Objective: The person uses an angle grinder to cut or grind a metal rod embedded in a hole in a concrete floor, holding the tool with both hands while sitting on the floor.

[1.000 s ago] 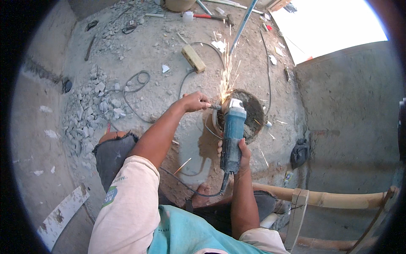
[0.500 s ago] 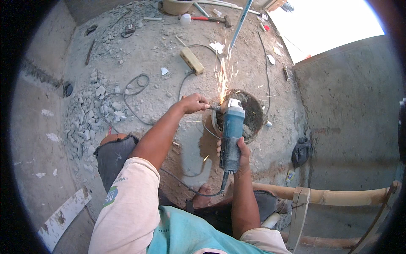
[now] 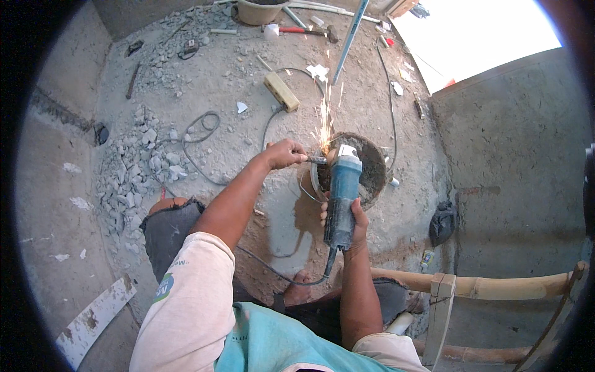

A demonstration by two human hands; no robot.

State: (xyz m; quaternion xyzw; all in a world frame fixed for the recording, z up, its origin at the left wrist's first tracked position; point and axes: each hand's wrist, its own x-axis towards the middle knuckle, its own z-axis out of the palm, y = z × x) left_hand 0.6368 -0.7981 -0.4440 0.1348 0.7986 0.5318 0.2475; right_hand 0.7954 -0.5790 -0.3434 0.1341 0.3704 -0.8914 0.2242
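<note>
Head view. The 2 bare hands work over a round, mortar-crusted bucket (image 3: 380, 181) on the dusty grey floor (image 3: 217, 74). The right hand (image 3: 359, 224) wraps firmly around the rear body of a blue-green angle grinder with a silver head (image 3: 345, 180), which lies above the bucket's near-left part. The left hand (image 3: 285, 153), nearly closed, pinches a short, dark, slim piece (image 3: 317, 159) beside the head; whether this is a workpiece or a side handle cannot be told. Orange sparks (image 3: 324, 130) leave the head, so the step in hand appears to be grinding or cutting; the next move calls for steady support and fingers clear of the disc. Writing: the off-white sleeve (image 3: 198, 266) bears a blue-green printed patch (image 3: 164, 288) and lettering; no label is legible on the grinder.
</note>
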